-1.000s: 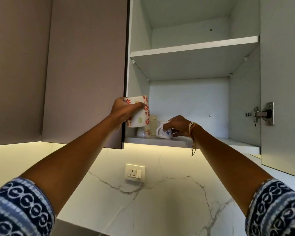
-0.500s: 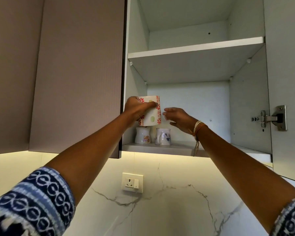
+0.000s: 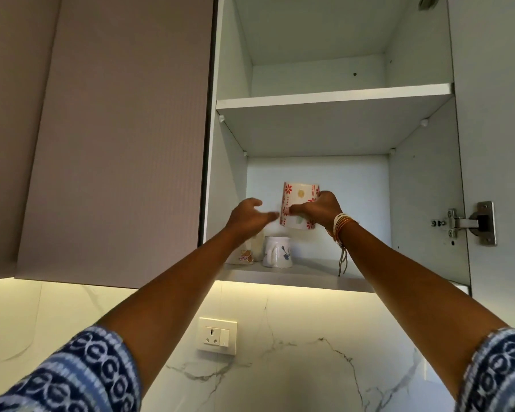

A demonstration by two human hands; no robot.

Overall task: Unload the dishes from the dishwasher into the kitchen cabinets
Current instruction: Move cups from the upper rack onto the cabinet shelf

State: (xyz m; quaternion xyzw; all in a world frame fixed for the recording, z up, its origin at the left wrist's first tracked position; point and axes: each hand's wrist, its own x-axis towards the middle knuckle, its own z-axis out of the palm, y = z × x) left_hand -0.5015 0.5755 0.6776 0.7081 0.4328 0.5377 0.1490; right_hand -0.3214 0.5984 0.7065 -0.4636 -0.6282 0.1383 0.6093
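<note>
Closed brown cabinet door (image 3: 116,138) fills upper left of frame. Open white cabinet (image 3: 422,203) takes centre and upper right, one upper shelf (image 3: 333,96) across it, lower shelf (image 3: 304,276) below centre, door hinge (image 3: 464,223) at right edge. Marble backsplash (image 3: 295,361) along the bottom, lit from under the cabinet, wall socket (image 3: 217,336) at lower centre. Two forearms reach up from the lower corners, blue patterned sleeves (image 3: 72,379) at both. Right hand (image 3: 318,210), thread bands on the wrist, has its fingers (image 3: 295,209) curled round the floral mug (image 3: 299,205), held upright in the air above the lower shelf, centre frame. Left hand (image 3: 247,217) sits just left of the mug, fingers spread loose, gripping nothing; contact with the mug unclear, slight blur. White mug (image 3: 277,251) with blue print stands on the lower shelf below the held one. Another small mug (image 3: 244,257) left of it, partly hidden by the left wrist.
</note>
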